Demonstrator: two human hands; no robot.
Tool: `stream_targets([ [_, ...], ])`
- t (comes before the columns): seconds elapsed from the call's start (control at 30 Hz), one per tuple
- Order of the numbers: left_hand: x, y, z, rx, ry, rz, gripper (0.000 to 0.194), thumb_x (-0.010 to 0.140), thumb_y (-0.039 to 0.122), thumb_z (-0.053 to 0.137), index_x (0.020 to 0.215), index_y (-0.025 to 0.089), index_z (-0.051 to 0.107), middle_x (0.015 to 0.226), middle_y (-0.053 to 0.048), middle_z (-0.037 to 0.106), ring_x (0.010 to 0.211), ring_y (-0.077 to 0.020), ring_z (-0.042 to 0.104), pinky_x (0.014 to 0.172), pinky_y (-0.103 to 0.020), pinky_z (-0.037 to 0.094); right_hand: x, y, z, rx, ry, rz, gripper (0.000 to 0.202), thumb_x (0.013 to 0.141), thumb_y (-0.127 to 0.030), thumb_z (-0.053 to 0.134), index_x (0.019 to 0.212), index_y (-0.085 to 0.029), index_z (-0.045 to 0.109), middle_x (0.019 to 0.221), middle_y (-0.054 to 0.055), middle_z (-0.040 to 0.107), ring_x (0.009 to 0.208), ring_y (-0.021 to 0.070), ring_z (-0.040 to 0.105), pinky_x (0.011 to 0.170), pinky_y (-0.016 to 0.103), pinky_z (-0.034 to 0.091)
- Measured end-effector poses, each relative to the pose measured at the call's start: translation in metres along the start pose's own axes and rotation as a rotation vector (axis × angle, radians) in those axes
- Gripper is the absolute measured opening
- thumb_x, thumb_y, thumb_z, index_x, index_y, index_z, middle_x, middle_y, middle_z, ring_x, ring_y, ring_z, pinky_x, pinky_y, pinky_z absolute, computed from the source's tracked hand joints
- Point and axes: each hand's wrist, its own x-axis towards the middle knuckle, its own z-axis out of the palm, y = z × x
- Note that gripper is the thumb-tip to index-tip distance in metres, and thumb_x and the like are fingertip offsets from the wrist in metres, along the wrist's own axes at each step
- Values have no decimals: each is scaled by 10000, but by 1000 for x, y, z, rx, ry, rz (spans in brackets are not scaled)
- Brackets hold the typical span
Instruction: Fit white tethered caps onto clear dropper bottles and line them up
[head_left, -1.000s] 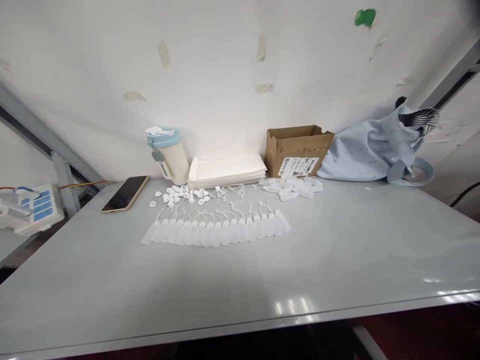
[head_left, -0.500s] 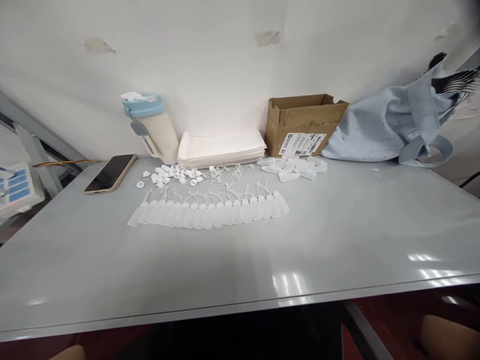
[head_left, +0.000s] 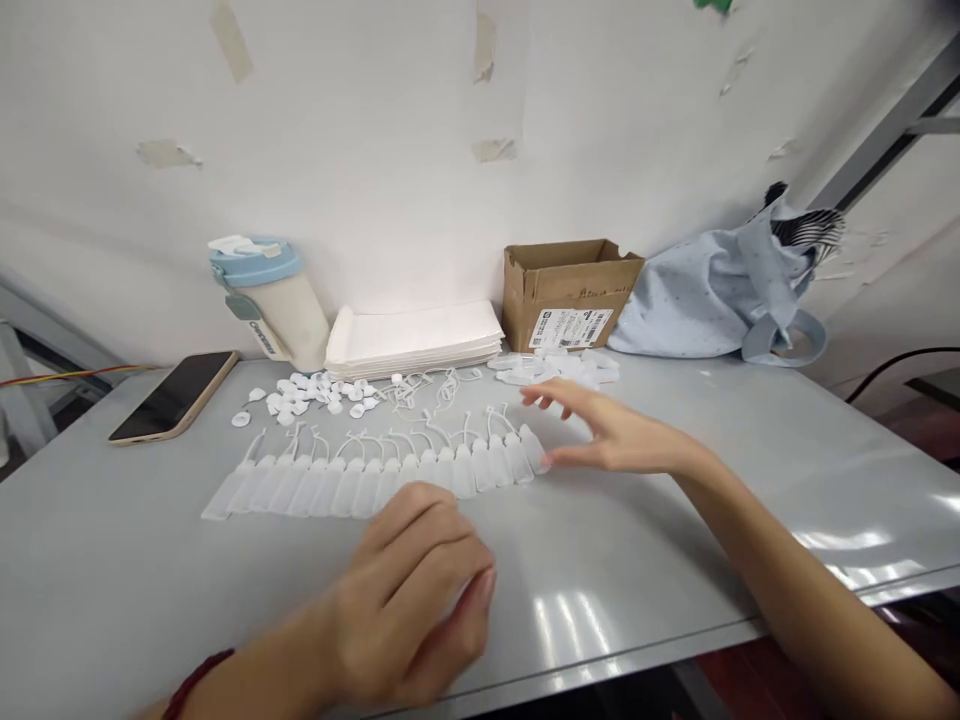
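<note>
Several small translucent white plastic vials (head_left: 360, 487) lie side by side in a row, each with a thin white strap at its top. My right hand (head_left: 600, 432) is open at the row's right end, fingers spread, with its thumb at or very near the end vial (head_left: 533, 449). In the foreground my left hand (head_left: 416, 600) is loosely curled in front of the row and partly hides it. I see nothing in its fingers. Behind the row are a pile of white caps (head_left: 300, 395), loose white straps (head_left: 446, 390) and a heap of translucent vials (head_left: 559, 368).
A phone (head_left: 176, 397) lies at the left. Along the wall stand a blue-lidded bottle (head_left: 277, 305), a stack of white trays or sheets (head_left: 416, 338), an opened cardboard box (head_left: 574, 295) and a light blue cloth bag (head_left: 697, 295). The grey table's front edge (head_left: 570, 675) is near me.
Both hands have come up over the table from below its front edge. My right hand has reached the row's right end. The camera view has shifted, and the row looks unchanged.
</note>
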Motion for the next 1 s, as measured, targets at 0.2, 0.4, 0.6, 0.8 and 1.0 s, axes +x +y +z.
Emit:
stream_targets([
  [0.2, 11, -31, 39, -104, 29, 8, 151, 768, -10, 516, 824, 127, 543, 646, -46, 573, 635, -156, 460, 563, -317, 430, 6, 21, 12, 4, -215, 93, 887, 624, -464, 780, 1376, -192, 396, 1353, 129, 432, 1259, 296, 397, 1016, 444, 383],
  [0.4, -2, -35, 43, -138, 56, -63, 164, 771, -20, 513, 833, 129, 543, 646, -36, 562, 640, -151, 453, 571, -307, 416, 5, 27, 23, 35, -168, 30, 655, 684, -370, 758, 1266, -217, 498, 1262, 90, 518, 1187, 262, 450, 1001, 446, 382],
  [0.6, -5, -38, 46, -142, 36, -85, 169, 770, -18, 524, 844, 134, 537, 671, -38, 576, 665, -151, 456, 600, -314, 427, 4, 25, 23, 26, -51, 51, 492, 711, -278, 731, 1169, -204, 570, 1160, 83, 577, 1020, 236, 553, 874, 418, 481],
  [0.8, 8, -46, 44, -82, 66, -113, 173, 794, 2, 528, 900, 138, 543, 739, -49, 595, 718, -164, 497, 649, -321, 451, 4, 25, 23, 87, 243, 9, 461, 722, -238, 728, 1161, -234, 586, 1161, 73, 560, 1032, 223, 560, 886, 420, 512],
  [1.0, 53, -64, 56, -89, -126, -412, 455, 837, 178, 557, 1277, 166, 439, 1073, -103, 600, 913, -210, 578, 780, -379, 510, 4, 11, 34, 114, 477, -122, 460, 760, -166, 663, 1189, -285, 551, 1171, 70, 493, 1108, 228, 509, 880, 403, 532],
])
